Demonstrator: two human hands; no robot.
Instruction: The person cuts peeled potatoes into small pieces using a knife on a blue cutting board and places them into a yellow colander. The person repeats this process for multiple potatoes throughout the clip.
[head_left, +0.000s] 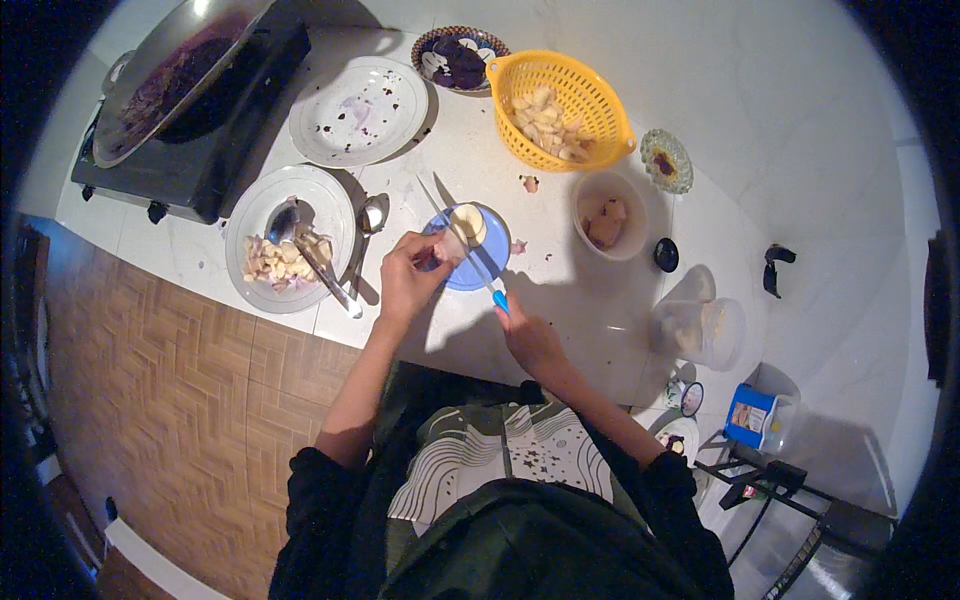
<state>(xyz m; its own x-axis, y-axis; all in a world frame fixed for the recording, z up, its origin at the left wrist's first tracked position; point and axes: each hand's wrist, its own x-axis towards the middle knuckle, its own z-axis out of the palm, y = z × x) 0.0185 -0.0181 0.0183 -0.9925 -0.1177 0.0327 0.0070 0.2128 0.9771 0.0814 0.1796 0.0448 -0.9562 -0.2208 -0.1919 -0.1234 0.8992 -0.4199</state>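
Note:
In my left hand (409, 277) is a pale, pinkish piece of food (450, 246), pinched between thumb and fingers over a small round blue board or lid (491, 262). My right hand (534, 341) grips the blue handle of a knife (501, 301). Its thin blade slants up and left across the blue disc, right beside the held piece; whether it touches the piece I cannot tell. Past the blade lies a round, cream-coloured cut piece (469, 223). To the left, a white plate (238, 202) carries small chopped pieces and a large metal spoon (330, 281).
A wide pan (112, 154) sits on a black stove (195, 184). Farther back are a stained plate (315, 112), a patterned dish (424, 41) and a yellow colander (611, 97) with pale pieces. At right stand a plastic tub (637, 232), a glass dish (679, 154) and a clear container (724, 334).

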